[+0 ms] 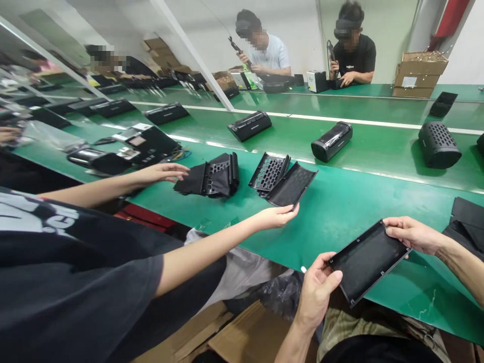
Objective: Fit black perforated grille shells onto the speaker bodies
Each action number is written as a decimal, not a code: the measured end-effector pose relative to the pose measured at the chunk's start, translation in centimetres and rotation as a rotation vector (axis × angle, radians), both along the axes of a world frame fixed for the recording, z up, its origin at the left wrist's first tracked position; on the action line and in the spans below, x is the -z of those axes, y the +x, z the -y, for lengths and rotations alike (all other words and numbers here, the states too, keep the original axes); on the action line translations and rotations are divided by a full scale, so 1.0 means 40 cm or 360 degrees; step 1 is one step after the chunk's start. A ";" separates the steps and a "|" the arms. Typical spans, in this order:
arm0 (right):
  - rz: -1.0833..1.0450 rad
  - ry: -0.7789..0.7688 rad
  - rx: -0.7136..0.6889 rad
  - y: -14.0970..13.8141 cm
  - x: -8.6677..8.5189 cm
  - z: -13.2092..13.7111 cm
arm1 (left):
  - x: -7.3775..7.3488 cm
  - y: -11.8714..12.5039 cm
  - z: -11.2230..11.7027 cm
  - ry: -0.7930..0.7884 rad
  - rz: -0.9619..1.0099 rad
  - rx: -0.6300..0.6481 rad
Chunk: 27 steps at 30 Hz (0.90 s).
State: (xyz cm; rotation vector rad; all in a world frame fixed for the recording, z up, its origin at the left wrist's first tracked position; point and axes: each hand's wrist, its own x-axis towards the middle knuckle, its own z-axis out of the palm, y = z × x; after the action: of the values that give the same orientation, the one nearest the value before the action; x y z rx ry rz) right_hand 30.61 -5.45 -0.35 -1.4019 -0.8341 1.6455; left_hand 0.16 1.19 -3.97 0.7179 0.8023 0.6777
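Note:
My left hand [316,290] and my right hand [412,234] hold a flat black rectangular panel [366,262] by its two ends, tilted over the near edge of the green table [340,212]. My left fingers curl around its lower corner; my right fingers pinch its upper end. A co-worker on my left reaches both arms over the table: one hand [278,216] touches a black mesh panel pair [282,180], the other [162,172] is beside a folded black perforated housing [214,176].
Black speaker bodies [331,141] [438,144] and a flat black unit [249,125] ride the green conveyor. Black parts [467,222] lie at my right. Two people work across the line near a cardboard box [419,74]. Cardboard and bags lie below the table.

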 end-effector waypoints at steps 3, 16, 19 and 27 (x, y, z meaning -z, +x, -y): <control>0.0003 -0.0007 0.0003 -0.002 -0.003 0.000 | -0.001 0.001 0.002 0.0000 -0.0004 -0.0010; -0.0057 -0.0038 0.0094 -0.001 0.001 0.003 | -0.003 0.003 0.000 0.0035 -0.0001 0.0008; -0.0095 -0.0047 0.0134 -0.001 0.011 0.001 | -0.013 0.002 0.002 0.0012 0.0029 0.0033; -0.0176 -0.0079 0.0130 -0.011 0.004 -0.018 | -0.032 0.005 -0.016 -0.0538 0.0281 0.0191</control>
State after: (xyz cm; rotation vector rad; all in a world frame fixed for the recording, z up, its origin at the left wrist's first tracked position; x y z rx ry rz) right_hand 30.18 -4.74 -0.50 -1.3475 -0.6685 1.6747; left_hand 0.34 1.85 -2.68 0.3897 0.6832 0.4739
